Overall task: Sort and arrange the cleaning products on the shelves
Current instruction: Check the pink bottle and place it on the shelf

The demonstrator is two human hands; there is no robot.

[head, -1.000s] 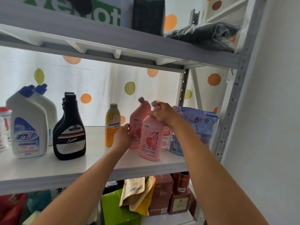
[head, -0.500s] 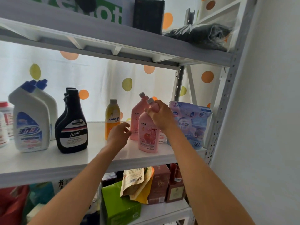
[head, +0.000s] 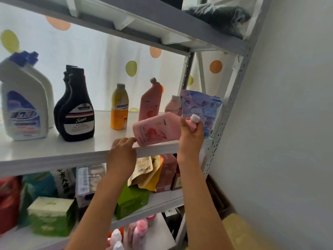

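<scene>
Pink bottle [head: 157,129], upright a moment ago, now lies tipped sideways at centre frame above the shelf [head: 72,156] edge, neck gripped by my right hand [head: 191,136]; my left hand [head: 122,150] touches its base, fingers loose, so it is leaving this spot.

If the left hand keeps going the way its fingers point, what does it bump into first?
Probably the bottom of the tipped pink bottle: the left hand reaches up over the shelf edge, fingertips about touching it, though depth is unclear.
</scene>
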